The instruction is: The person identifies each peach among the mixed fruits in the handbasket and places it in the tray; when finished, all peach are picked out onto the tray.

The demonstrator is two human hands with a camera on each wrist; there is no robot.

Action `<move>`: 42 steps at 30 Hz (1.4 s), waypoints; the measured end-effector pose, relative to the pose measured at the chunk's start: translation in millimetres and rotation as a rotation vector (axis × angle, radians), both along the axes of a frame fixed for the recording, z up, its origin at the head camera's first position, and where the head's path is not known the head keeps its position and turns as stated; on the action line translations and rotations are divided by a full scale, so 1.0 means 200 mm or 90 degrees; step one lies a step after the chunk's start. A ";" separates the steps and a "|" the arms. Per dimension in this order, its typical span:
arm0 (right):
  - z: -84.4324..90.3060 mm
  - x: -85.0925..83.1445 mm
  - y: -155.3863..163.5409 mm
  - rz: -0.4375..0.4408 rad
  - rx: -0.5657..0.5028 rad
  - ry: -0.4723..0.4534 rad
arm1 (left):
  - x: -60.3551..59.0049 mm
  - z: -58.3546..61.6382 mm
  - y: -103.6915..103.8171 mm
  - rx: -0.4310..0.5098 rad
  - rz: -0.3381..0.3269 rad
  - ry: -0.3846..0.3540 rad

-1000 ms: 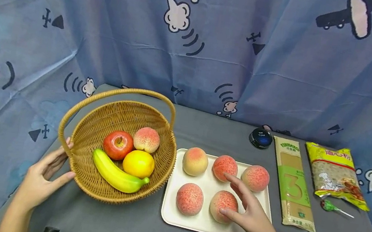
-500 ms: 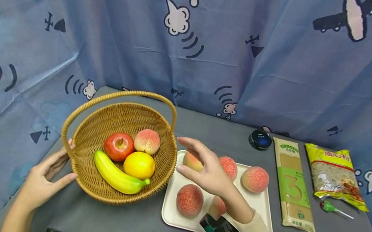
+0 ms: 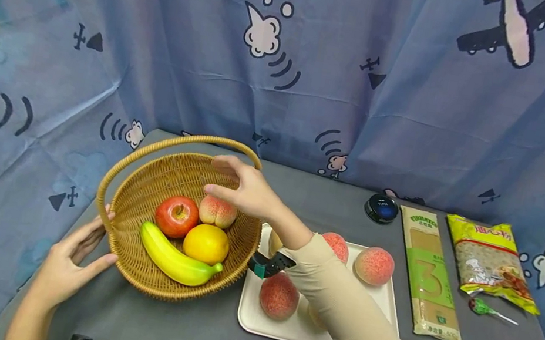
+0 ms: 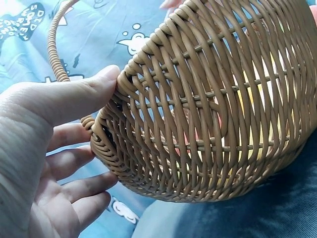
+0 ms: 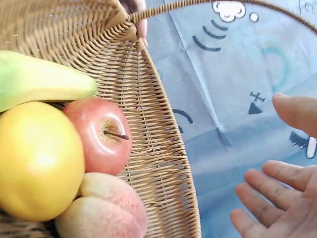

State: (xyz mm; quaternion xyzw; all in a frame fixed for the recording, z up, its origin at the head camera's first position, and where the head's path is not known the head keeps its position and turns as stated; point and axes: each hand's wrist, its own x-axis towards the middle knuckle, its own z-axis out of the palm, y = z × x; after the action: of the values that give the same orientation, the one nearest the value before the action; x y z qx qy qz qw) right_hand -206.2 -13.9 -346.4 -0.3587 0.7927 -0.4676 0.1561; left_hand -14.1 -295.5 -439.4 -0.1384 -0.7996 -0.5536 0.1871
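One peach [image 3: 216, 212] already sits in the basket [image 3: 138, 205] my left hand [image 3: 69, 268] steadies, my right hand [image 3: 242, 189] hovers empty and loose-fingered above it, and I judge the tray [image 3: 381, 297] peaches remain.

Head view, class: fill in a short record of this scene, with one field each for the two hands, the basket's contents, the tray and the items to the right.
left hand: thumb and fingers touch the wicker basket at its near-left rim
right hand: open, holds nothing, over the peach in the basket
basket contents: red apple, peach, orange, banana
white tray: peaches, partly hidden by the sleeve
right of tray: pasta pack, yellow bag, green lollipop, dark round tin
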 end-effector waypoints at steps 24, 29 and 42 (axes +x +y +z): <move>-0.23 -0.13 -0.15 0.053 0.184 -0.114 | -0.01 0.00 0.00 -0.025 0.014 -0.009; -0.24 -0.13 -0.15 0.061 0.187 -0.108 | -0.01 0.00 -0.01 -0.024 0.019 -0.012; -0.25 -0.15 -0.16 0.017 0.194 -0.119 | -0.01 0.00 0.00 -0.013 0.017 -0.014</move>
State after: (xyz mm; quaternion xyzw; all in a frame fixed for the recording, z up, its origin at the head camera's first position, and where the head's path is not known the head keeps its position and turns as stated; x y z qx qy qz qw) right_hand -236.4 -45.6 -396.4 -0.2963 0.8316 -0.3714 0.2875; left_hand -16.4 -296.1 -439.4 -0.1233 -0.8088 -0.5445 0.1846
